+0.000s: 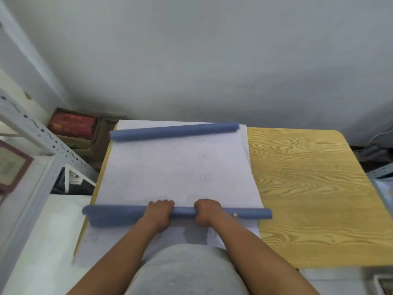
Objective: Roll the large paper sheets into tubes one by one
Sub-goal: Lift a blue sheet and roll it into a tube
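A large white paper sheet (174, 167) lies flat on the left half of the wooden table (308, 188). Its near part is rolled into a blue tube (119, 215) that stretches across the sheet's width. My left hand (159, 211) and my right hand (205, 210) both grip this tube near its middle, fingers curled over the top. A second, finished blue paper tube (174, 131) rests across the far end of the sheet, slightly tilted. More white paper (93, 237) shows below the near tube at the table's front edge.
A white metal shelf frame (42, 137) stands at the left, with a red box (73, 124) in a carton behind it. A white surface (49, 241) lies at lower left. The wall runs close behind the table. Clutter sits at the far right edge.
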